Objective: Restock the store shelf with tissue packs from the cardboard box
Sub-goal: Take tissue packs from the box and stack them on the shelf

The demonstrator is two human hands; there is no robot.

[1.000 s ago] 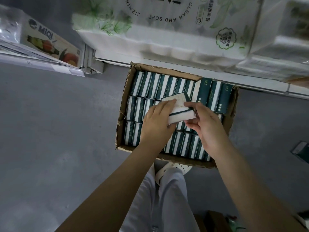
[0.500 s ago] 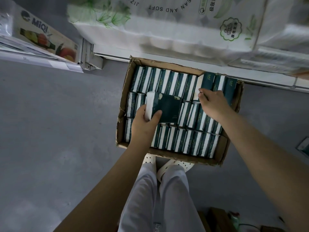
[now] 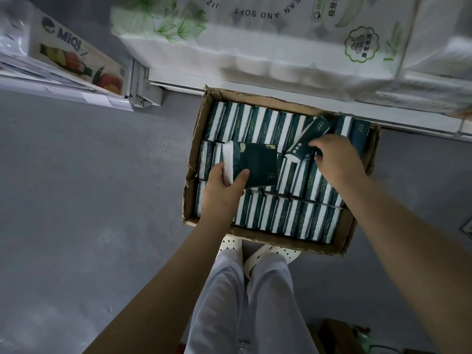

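Note:
A shallow cardboard box (image 3: 192,175) sits on the grey floor against the shelf base, packed with rows of dark green and white tissue packs (image 3: 258,129) standing on edge. My left hand (image 3: 224,190) grips one tissue pack (image 3: 255,166) above the box's left side, its dark green face up. My right hand (image 3: 334,159) pinches a second pack (image 3: 306,141) that is tilted and partly lifted out of the back right row.
The white shelf base (image 3: 255,90) runs along the top, with large white bundles of toilet rolls (image 3: 255,37) above it. A box printed with fruit (image 3: 84,62) lies on a low shelf at left. Grey floor (image 3: 89,187) spreads left of the box. My legs and shoes are below.
My right hand has pulled a pack up and tilted it out of the back right row. My left hand still holds its pack, hardly moved.

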